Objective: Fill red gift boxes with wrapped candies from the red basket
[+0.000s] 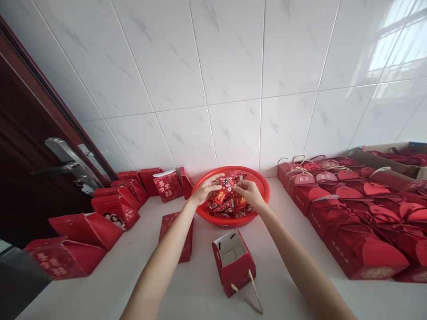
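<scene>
Left hand (207,191) and right hand (249,193), both partly curled, pinch opposite edges of a red packet (227,183), located between them above the basket (230,222).

On my remote feed I record a bare, slim left forearm (163,262) and matching right forearm (295,249), both tapering smoothly; left hand (207,190) and right hand (249,194) bare, slender-fingered.

A white counter (200,289) bears red boxes (360,249) and a basket (230,221).
</scene>
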`<control>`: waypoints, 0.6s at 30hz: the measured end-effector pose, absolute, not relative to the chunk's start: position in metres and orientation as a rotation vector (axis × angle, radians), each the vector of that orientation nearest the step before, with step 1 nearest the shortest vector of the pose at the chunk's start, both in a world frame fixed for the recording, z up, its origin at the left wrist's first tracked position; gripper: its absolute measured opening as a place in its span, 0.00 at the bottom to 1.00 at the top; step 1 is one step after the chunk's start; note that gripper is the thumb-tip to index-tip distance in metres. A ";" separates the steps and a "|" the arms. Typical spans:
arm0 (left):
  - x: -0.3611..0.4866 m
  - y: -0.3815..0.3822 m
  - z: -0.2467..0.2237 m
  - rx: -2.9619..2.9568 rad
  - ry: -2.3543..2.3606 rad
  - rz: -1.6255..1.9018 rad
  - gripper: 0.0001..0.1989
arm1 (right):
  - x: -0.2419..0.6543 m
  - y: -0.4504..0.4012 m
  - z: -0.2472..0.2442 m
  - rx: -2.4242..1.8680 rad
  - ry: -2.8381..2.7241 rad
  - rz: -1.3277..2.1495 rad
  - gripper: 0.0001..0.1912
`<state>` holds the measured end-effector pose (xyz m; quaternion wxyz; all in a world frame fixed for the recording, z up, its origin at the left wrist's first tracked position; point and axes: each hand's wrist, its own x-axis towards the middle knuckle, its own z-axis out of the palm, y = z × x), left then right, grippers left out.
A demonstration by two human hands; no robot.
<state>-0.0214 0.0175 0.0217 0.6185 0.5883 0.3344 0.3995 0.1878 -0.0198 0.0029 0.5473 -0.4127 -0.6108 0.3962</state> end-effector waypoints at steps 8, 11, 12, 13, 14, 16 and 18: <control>-0.017 0.016 0.021 1.450 0.879 0.956 0.29 | 0.187 -0.018 0.004 -0.919 -1.239 0.932 0.23; -0.015 0.014 0.019 1.569 0.928 1.035 0.27 | 0.186 -0.019 0.004 -0.914 -1.201 0.998 0.24; -0.014 0.013 0.019 1.610 0.941 1.033 0.26 | 0.186 -0.019 0.004 -0.909 -1.200 1.024 0.25; -0.012 0.012 0.019 1.647 0.950 1.016 0.24 | 0.186 -0.019 0.004 -0.902 -1.200 1.048 0.25; -0.011 0.012 0.018 1.675 0.954 0.990 0.22 | 0.186 -0.020 0.005 -0.893 -1.203 1.069 0.25; -0.008 0.010 0.018 1.714 0.942 0.953 0.21 | 0.186 -0.021 0.006 -0.870 -1.215 1.106 0.26; -0.005 0.010 0.017 1.741 0.917 0.935 0.22 | 0.186 -0.023 0.008 -0.848 -1.237 1.140 0.25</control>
